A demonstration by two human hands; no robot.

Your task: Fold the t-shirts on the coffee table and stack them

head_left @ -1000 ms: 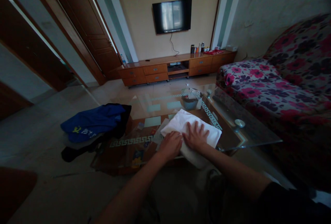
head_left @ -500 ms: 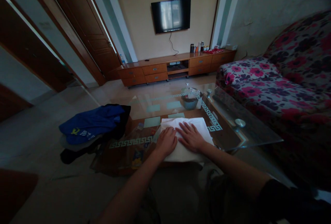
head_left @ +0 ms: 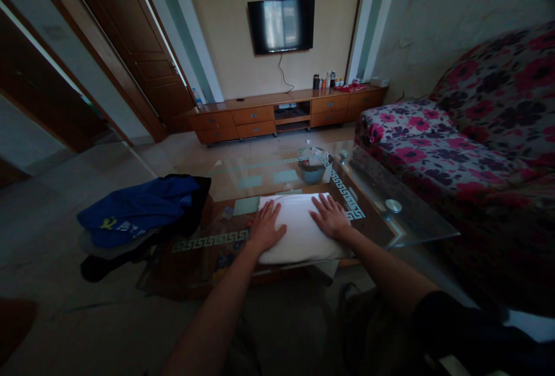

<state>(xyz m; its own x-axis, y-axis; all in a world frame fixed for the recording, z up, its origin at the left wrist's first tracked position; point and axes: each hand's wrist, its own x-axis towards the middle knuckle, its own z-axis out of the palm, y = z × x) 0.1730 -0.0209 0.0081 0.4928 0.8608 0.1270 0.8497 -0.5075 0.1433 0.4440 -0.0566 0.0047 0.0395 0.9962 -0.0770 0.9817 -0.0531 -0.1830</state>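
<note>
A folded white cloth (head_left: 301,228), perhaps a garment, lies flat near the front edge of the glass coffee table (head_left: 416,231). On its left side rests my left hand (head_left: 267,227), fingers stretched out and thumb apart. My right hand (head_left: 332,217) lies spread on the cloth's upper right part. Both palms are down and neither hand grips anything. The middle of the cloth shows between them, while its side edges are partly covered. A pale corner of material hangs below the table edge at the right.
Blue and dark clothes (head_left: 143,208) are heaped at the table's left end. A basket (head_left: 313,173) with crumpled items shows beyond the cloth. Farther off are a wooden TV cabinet (head_left: 255,121), a wall-mounted television (head_left: 281,24) and a floral-covered sofa (head_left: 433,139) on the right.
My hands have moved apart from near the cloth's middle, the left toward its left side and the right toward its right side. The view has shifted slightly right.
</note>
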